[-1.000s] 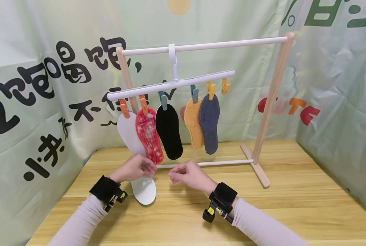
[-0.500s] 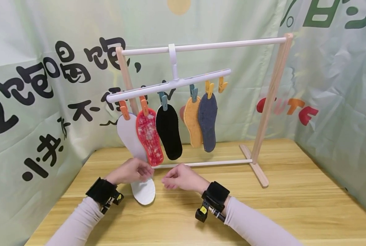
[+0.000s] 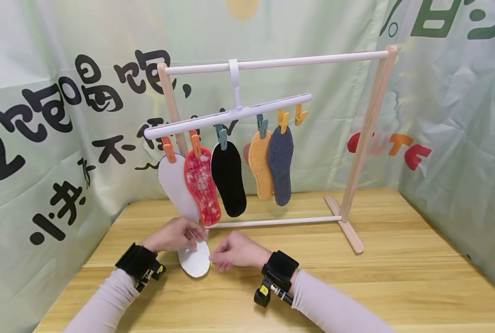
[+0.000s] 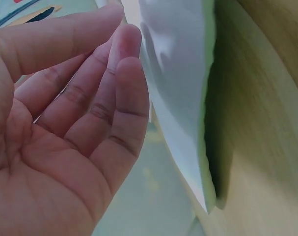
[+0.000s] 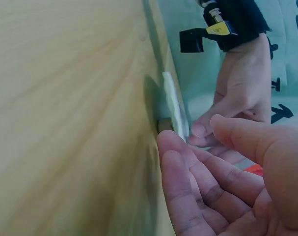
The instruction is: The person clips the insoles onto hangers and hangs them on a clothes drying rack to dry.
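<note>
My left hand [image 3: 178,235] pinches the upper end of a loose white insole [image 3: 195,262], whose lower part shows below the fingers. In the left wrist view the insole [image 4: 176,93] slopes down past the fingertips, with a pale green edge; the exact grip is partly hidden. My right hand [image 3: 240,249] is at the insole's right edge, fingers loosely bent and thumb apart from them in the right wrist view. Whether it touches the insole I cannot tell. Just behind the left hand hang a white insole [image 3: 176,185] and a red-and-white insole [image 3: 203,189].
A white hanger [image 3: 268,107] with coloured pegs hangs on a wooden rack [image 3: 360,152]. Pegs also hold a black insole [image 3: 229,180], an orange insole [image 3: 261,166] and a dark blue insole [image 3: 281,166]. The rack's lower bar [image 3: 289,222] runs behind the hands above the table [image 3: 401,263].
My right hand has moved left and down to the loose insole's edge. The left hand has shifted slightly lower. The hanger's right end has swung a little to the left.
</note>
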Tool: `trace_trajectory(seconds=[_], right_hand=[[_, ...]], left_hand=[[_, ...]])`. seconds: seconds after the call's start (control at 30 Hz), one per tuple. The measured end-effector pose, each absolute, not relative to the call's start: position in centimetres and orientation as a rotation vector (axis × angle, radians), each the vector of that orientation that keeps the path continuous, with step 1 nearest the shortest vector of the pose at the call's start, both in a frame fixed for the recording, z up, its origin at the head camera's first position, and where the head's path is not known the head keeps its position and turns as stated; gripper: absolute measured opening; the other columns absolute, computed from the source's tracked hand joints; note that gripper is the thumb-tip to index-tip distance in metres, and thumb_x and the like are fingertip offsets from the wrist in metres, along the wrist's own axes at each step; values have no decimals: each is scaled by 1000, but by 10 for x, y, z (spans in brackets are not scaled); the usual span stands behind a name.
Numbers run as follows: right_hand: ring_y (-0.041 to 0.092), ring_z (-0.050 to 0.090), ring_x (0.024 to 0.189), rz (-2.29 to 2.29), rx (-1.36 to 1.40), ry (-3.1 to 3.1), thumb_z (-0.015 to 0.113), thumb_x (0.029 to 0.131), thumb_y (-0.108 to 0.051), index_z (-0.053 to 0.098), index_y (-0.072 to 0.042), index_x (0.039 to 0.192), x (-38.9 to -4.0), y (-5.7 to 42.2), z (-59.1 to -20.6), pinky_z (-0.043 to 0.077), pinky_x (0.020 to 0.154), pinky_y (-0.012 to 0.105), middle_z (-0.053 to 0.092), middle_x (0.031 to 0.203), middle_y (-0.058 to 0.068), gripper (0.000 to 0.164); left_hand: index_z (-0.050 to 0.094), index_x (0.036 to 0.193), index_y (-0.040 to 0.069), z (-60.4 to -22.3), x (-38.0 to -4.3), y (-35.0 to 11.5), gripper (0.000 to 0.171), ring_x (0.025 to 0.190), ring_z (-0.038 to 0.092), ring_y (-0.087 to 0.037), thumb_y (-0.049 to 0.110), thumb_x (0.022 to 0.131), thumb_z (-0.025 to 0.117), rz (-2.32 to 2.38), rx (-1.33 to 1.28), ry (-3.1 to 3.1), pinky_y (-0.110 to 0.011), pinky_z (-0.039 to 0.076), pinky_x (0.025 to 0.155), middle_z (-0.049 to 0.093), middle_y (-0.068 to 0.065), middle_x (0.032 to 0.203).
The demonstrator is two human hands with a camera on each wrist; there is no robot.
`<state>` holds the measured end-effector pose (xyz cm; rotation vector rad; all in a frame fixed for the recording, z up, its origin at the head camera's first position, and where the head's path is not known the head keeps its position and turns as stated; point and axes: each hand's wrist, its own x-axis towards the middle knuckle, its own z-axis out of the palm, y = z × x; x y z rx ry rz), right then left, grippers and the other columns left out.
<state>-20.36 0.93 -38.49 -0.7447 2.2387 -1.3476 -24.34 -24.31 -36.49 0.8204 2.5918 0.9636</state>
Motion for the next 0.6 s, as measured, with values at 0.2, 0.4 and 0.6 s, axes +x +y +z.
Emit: trace_trajectory(seconds=[0.2,0.4,0.6], right_hand=[[21,77,66,-1365,-704,2208,78,99,-14,81,7,92,-201,3,-390,65,64,31,79,79,22,22],[20,75,61,-1374,-656,2204,80,97,-13,79,8,85,-198,-3,-393,65,60,30,77,75,21,24],[9,67,54,-1345,-616,2238,81,96,-15,79,5,81,-196,-9,-394,63,57,26,76,69,15,26]], left_hand=[[78,112,-3,-366,-242,-243,29,90,73,-14,-5,84,82,962,821,2605,-26,61,80,81,-11,104],[79,110,0,-367,-241,-241,27,90,71,-15,-7,84,82,954,778,2635,-25,60,79,81,-8,103],[79,110,0,-368,-241,-242,27,89,72,-15,-6,84,83,954,783,2644,-25,60,79,81,-7,102]])
